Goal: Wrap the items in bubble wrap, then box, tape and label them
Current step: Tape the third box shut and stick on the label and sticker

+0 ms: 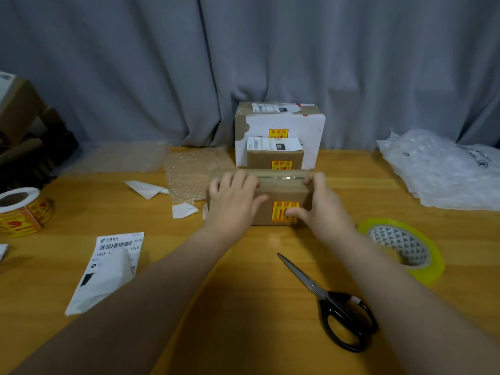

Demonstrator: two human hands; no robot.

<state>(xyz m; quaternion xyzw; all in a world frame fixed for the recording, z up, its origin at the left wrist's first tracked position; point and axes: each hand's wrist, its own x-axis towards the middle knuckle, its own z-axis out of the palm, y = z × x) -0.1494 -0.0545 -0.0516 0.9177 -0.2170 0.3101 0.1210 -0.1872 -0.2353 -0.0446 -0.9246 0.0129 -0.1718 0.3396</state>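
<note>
Plainly, a grey curtain (pixel 135 63) backs the wooden table (pixel 243 266) (box (pixel 281 191) held mid-table)

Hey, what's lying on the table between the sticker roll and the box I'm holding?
A few white paper scraps lie there, nearer the box than the sticker roll; otherwise bare tabletop. The head view shows it.

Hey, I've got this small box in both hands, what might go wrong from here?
The scissors lie right beside your right forearm, so a sweep could knock them. The shipping label sits loose on the table, and none shows on the small box your left hand and right hand grip; it might get stacked unlabelled.
</note>
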